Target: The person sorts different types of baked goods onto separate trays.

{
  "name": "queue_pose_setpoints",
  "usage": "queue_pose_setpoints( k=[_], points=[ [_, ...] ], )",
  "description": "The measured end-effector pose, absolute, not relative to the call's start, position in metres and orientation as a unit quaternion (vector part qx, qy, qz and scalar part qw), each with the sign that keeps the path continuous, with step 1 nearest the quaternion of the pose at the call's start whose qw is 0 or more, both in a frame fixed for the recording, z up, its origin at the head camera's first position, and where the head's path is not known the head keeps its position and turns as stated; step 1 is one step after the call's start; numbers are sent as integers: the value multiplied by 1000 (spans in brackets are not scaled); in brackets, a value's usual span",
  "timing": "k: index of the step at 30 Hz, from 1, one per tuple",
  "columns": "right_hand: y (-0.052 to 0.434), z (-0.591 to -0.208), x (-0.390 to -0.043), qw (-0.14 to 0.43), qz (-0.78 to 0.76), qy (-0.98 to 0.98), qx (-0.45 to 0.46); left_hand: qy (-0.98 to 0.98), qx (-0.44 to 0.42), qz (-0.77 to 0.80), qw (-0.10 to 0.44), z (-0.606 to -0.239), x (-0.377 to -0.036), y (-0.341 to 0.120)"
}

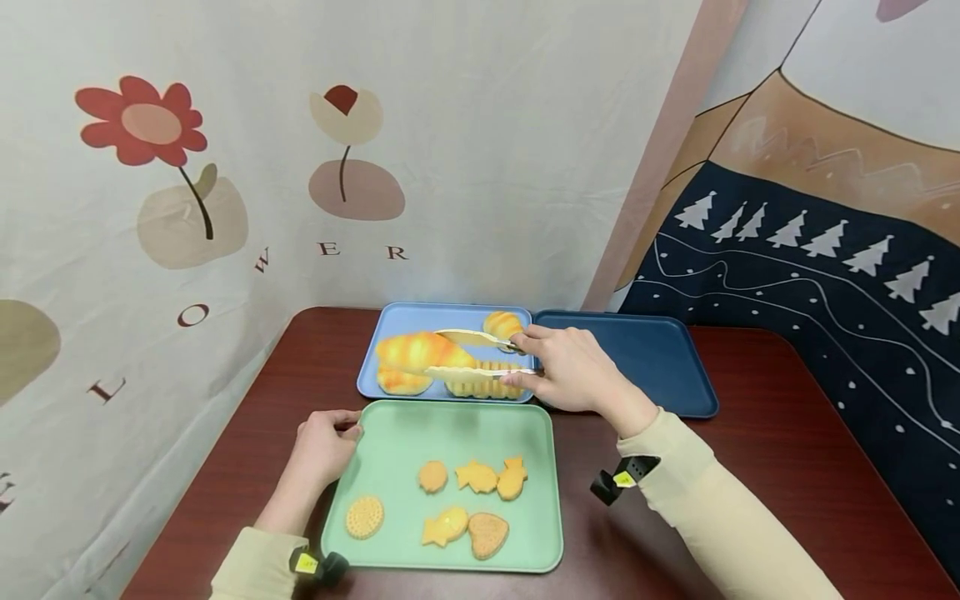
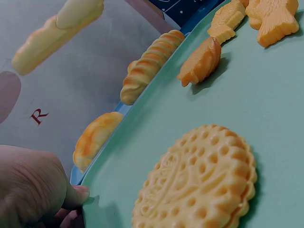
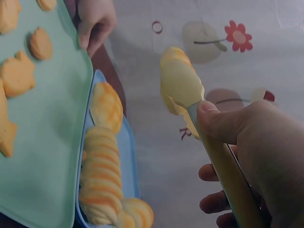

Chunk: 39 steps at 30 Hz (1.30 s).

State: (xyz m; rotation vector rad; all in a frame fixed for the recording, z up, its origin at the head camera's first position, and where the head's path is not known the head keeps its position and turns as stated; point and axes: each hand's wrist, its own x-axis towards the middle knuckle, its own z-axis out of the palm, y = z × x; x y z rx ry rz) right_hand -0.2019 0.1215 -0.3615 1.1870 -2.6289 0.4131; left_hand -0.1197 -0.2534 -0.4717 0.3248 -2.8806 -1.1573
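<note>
My right hand (image 1: 573, 367) grips a pair of tongs (image 3: 221, 166), thumb on one arm and fingers round the other. Between the pale tong tips is a golden toy bread (image 1: 420, 350), raised over the light blue tray (image 1: 397, 312); the right wrist view shows it partly behind a tip. My left hand (image 1: 324, 450) pinches the far left corner of the green tray (image 1: 405, 429), thumb on the rim. On the green tray lie a round biscuit (image 2: 194, 180), a heart-shaped biscuit (image 1: 488, 535) and several fish-like and other small biscuits (image 1: 477, 477).
In the light blue tray lie a ridged long bread (image 3: 100, 175), a rounded bread (image 3: 106, 107) and a striped roll (image 1: 502, 323). A dark blue tray (image 1: 637, 358) stands right of it. The brown table (image 1: 780, 467) meets a printed curtain (image 1: 487, 167) at the back.
</note>
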Motion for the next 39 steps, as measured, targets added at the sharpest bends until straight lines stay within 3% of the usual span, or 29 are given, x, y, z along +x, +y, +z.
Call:
queue_pose_setpoints(
  k=[18, 39],
  points=[
    [113, -384, -263, 48, 136, -933, 329, -918, 114, -379, 5, -471, -120, -252],
    [89, -400, -303, 7, 116, -949, 294, -919, 112, -377, 8, -473, -121, -254]
  ],
)
